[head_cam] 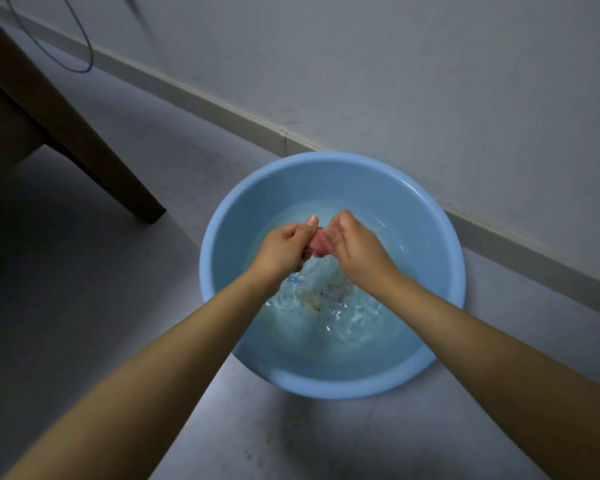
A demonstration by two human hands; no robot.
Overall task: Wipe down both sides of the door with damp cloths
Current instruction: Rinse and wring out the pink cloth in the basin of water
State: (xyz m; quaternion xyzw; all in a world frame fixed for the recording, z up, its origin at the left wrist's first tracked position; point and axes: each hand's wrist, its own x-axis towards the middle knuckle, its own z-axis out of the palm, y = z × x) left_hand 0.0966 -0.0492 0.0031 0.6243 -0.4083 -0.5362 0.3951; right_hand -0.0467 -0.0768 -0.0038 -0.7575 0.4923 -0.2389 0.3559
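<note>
A round light-blue basin (222, 237) holding water sits on the floor against the wall. Above the water, a small pink cloth (318, 244) is bunched between my two hands. My left hand (284, 247) grips its left end with fingers curled and thumb up. My right hand (355, 245) grips its right end. Most of the cloth is hidden inside the fists. The water below the hands is rippled and splashing. No door is in view.
A brown wooden furniture leg (94, 150) stands on the floor at the left. A light skirting board (222, 109) runs along the white wall behind the basin. A dark cable (84, 46) hangs at the upper left.
</note>
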